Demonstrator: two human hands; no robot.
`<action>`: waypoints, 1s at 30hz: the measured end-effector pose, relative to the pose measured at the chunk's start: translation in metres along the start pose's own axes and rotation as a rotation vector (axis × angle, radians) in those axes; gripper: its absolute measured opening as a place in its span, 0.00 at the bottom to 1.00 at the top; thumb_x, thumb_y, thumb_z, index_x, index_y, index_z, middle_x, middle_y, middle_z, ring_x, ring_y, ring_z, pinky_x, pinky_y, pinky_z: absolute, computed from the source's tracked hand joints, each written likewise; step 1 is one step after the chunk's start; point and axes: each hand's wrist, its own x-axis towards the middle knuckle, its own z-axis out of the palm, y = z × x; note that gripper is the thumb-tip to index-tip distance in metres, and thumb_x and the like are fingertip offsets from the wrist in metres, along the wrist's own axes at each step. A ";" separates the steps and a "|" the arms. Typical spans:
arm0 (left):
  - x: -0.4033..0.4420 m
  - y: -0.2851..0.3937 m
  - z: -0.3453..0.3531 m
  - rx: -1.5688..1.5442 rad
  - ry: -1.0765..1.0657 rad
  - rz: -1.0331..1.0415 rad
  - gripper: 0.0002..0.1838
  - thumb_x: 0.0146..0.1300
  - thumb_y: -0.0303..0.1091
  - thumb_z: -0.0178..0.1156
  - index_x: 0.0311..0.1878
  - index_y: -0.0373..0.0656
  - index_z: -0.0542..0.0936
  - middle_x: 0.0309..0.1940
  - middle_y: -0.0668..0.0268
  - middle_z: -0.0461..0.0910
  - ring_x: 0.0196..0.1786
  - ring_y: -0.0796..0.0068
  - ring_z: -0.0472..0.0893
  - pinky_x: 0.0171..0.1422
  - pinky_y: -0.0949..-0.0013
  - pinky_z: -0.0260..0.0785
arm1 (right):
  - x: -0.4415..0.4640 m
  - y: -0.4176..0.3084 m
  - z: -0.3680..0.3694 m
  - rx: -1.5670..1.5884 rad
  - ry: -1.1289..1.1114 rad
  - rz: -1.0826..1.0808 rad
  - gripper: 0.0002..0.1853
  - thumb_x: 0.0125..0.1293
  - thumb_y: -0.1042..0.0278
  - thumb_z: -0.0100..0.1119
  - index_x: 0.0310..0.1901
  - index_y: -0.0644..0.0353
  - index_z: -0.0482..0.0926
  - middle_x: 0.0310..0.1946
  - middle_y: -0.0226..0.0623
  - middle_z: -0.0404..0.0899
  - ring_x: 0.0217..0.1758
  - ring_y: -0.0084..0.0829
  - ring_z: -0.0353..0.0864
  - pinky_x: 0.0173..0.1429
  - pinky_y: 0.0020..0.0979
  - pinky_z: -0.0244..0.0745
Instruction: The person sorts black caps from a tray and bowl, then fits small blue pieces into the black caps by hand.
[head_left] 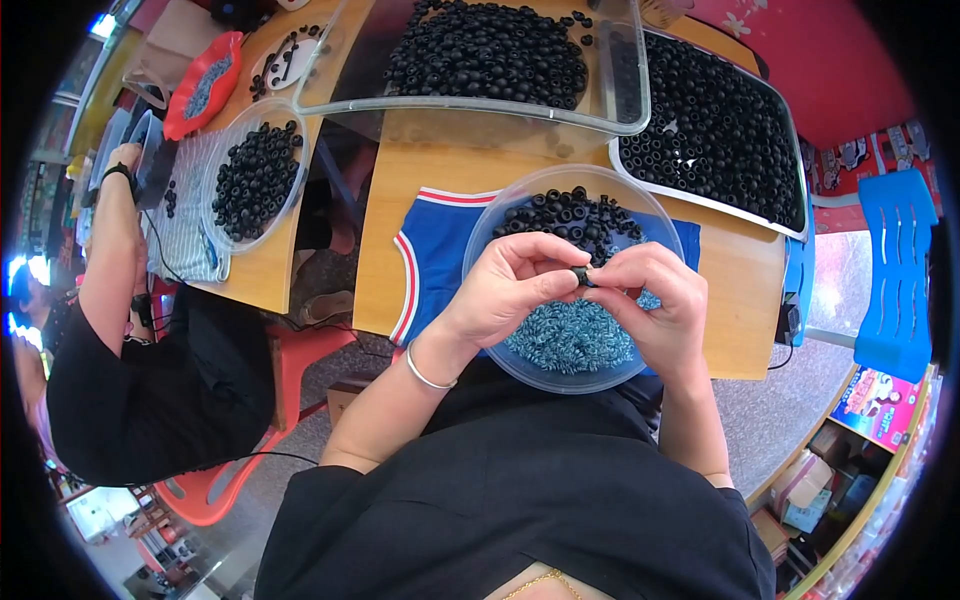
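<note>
Over a clear round bowl (574,381), my left hand (510,290) pinches a small black rounded piece (581,276) between thumb and fingertips. My right hand (660,300) is closed in a pinch against the right side of that piece. A tiny pale bit shows at its fingertips, too small to name. Inside the bowl, black rounded pieces with holes (565,212) lie in the far half. Small blue-teal, spring-like pieces (570,338) fill the near half. The bowl stands on a blue cloth with red and white trim (440,245).
Beyond the bowl stand a large clear bin (480,112) and a white tray (715,192), both full of black pieces. At left, a co-worker's arm (115,250) reaches near another clear bowl (207,205) and a red dish (176,112). A blue chair (893,270) stands right.
</note>
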 end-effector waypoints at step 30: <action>-0.002 0.009 0.001 0.139 0.039 -0.089 0.10 0.64 0.28 0.63 0.48 0.36 0.83 0.41 0.64 0.83 0.41 0.80 0.82 0.49 0.75 0.76 | 0.003 -0.011 0.001 -0.015 -0.094 0.172 0.14 0.44 0.79 0.73 0.36 0.59 0.82 0.27 0.31 0.79 0.29 0.27 0.80 0.33 0.28 0.74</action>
